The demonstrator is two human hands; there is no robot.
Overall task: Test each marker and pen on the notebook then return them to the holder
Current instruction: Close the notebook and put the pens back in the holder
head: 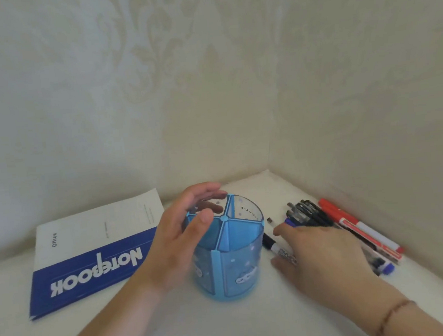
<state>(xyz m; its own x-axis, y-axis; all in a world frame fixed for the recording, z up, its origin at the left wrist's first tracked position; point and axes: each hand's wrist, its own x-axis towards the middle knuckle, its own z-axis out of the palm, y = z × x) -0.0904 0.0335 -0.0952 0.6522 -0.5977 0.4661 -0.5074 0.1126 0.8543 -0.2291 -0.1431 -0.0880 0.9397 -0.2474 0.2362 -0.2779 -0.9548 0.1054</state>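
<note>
A blue holder (pixel 229 258) stands upright on the white worktop (pixel 175 330), near the corner where two patterned walls (pixel 207 75) meet; its inside is split into wedge compartments, and those that show hold nothing. The left hand (pixel 186 232) is cupped against the holder's left side and rim, fingers curved round the far edge and thumb over the top, gripping it lightly. Left of the holder lies a closed notebook (pixel 94 254), blue and white, its title upside down to the camera. Right of the holder a heap of pens (pixel 306 212) and markers lies flat on the worktop, with two red markers (pixel 354 226) at the far side of the heap, near the right wall. The right hand (pixel 318 250) rests palm down on this heap, fingers spread and fairly straight; whether it grips any pen I cannot tell. A black-capped marker (pixel 271 244) lies just beside the holder's base, partly under the right hand's fingers. A thin bracelet (pixel 394 313) circles the right wrist.
</note>
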